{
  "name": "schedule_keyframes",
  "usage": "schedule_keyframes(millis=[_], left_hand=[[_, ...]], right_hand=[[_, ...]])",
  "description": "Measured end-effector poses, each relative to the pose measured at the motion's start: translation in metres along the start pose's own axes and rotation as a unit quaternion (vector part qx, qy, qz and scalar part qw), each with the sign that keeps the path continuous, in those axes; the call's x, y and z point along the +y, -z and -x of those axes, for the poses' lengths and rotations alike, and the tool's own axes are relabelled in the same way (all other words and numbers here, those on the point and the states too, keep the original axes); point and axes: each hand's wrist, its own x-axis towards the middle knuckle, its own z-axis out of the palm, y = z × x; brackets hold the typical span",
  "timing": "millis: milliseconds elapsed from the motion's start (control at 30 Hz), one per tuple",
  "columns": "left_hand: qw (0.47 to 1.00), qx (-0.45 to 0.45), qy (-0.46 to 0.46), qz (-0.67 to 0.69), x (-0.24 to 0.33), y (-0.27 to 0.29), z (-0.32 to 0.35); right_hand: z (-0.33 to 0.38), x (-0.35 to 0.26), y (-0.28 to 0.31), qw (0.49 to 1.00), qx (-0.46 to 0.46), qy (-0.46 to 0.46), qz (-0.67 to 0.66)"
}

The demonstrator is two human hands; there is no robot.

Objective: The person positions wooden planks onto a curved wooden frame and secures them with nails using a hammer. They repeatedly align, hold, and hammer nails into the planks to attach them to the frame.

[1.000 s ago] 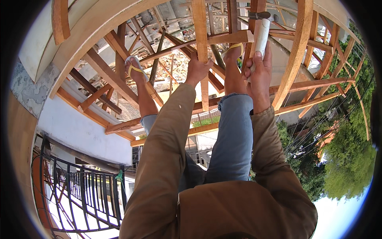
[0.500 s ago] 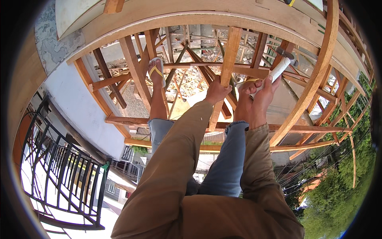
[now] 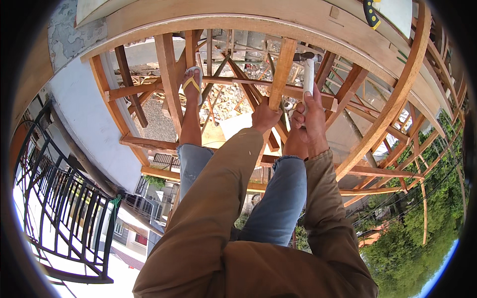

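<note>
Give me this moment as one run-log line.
left hand: grips wooden beam | right hand: holds white-handled hammer | nearby: black-and-yellow handle at picture's upper edge

no words, labels, numbers or signs can be read here. a few short green strokes (image 3: 401,56) show on the wide wooden board (image 3: 348,27) at the upper right, but they are too small to make out as letters or numerals.

The railing (image 3: 74,211) lies at eight o'clock, trees (image 3: 407,258) at four, rubble (image 3: 226,99) at twelve. The hammer (image 3: 309,79) is at the batten's (image 3: 282,67) three o'clock.
</note>
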Motion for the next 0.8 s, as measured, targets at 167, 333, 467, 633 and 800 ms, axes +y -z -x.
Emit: schedule_keyframes(millis=[167,333,467,633,800], left_hand=[[1.000,-0.005,0.014,0.012,-0.002,-0.002,-0.002],[0.999,0.032,0.002,0.005,-0.002,0.002,0.001],[1.000,0.013,-0.027,0.005,-0.006,0.005,-0.002],[0.998,-0.009,-0.048,0.038,-0.018,0.011,-0.011],[0.994,-0.057,-0.009,0.095,-0.024,0.014,-0.011]], right_hand=[[0.023,0.014,-0.021,0.995,0.023,0.071,-0.065],[-0.004,0.004,-0.003,1.000,0.021,0.016,-0.010],[0.013,0.016,-0.027,0.995,0.025,0.067,-0.064],[-0.007,0.012,-0.009,1.000,0.020,0.008,-0.014],[0.014,0.040,-0.037,0.999,-0.001,0.019,-0.027]])
